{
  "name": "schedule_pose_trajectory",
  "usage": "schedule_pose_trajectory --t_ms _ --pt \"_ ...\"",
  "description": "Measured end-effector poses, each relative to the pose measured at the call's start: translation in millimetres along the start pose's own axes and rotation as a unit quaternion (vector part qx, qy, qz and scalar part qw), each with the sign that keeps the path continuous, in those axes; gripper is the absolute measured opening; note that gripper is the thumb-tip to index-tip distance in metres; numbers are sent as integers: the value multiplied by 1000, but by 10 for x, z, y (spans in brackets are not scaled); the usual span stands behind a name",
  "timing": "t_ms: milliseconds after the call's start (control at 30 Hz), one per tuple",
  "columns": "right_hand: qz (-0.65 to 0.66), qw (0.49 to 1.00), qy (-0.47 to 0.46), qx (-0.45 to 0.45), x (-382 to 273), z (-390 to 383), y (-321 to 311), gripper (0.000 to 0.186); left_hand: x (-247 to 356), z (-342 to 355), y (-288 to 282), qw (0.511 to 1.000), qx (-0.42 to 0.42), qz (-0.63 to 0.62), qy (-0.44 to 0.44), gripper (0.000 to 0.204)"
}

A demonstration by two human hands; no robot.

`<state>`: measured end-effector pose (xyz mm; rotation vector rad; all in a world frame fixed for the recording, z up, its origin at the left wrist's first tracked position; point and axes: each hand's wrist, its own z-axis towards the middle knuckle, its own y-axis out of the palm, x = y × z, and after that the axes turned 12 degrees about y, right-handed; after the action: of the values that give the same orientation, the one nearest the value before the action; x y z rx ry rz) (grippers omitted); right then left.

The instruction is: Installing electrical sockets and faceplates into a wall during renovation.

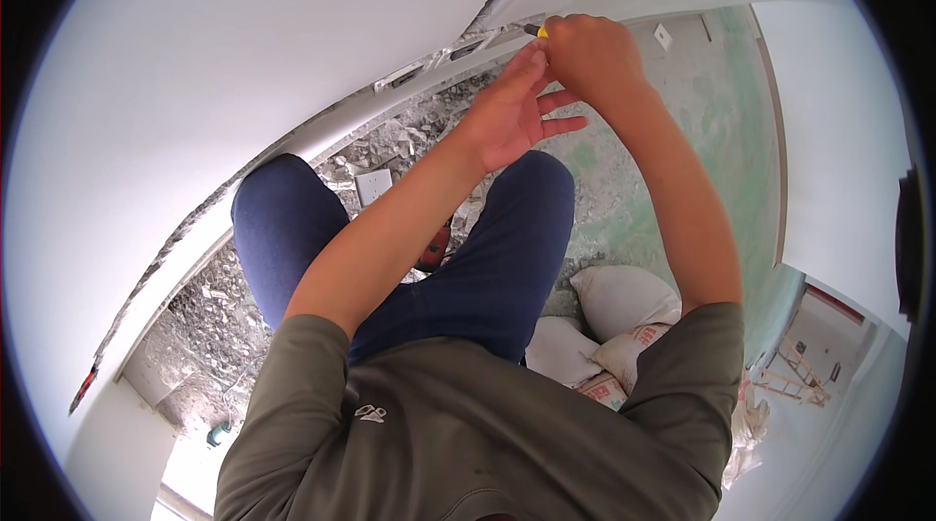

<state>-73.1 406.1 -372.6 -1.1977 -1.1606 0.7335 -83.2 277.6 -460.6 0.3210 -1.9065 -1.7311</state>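
Note:
A yellow-and-black hand tool (535, 31) is in my right hand (595, 58), whose fingers are curled shut round it, beside the chased groove in the white wall (234, 53). My left hand (507, 116) is just below and left of the right one, its thumb up against the right hand's fingers and several other fingers spread apart. Its index finger is partly hidden. In the groove lie pale conduit and small recessed boxes (390, 80). My knees in dark trousers are bent below, near the wall.
Rubble (210, 311) lines the wall's foot, with a white socket plate (373, 187) on it. A red object (434, 248) sits between my legs. White sacks (619, 292) are piled behind me on the right. The green-stained floor (721, 160) stretches right; a wooden ladder (790, 375) stands farther off.

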Motion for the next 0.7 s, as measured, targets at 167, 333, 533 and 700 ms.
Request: schedule_pose_trajectory --t_ms 167,333,533,700 --pt "-15 1000 -20 12 0 28 34 23 -11 16 6 1000 3 -9 10 32" --pt "-28 999 -34 17 -19 45 -10 16 -13 18 36 999 6 -36 21 34" --pt "-53 995 -77 -25 -87 124 -147 13 -15 21 14 997 -18 -64 33 41" --pt "-27 995 -14 -95 -257 134 -240 14 -19 37 -82 994 -23 -103 27 44"
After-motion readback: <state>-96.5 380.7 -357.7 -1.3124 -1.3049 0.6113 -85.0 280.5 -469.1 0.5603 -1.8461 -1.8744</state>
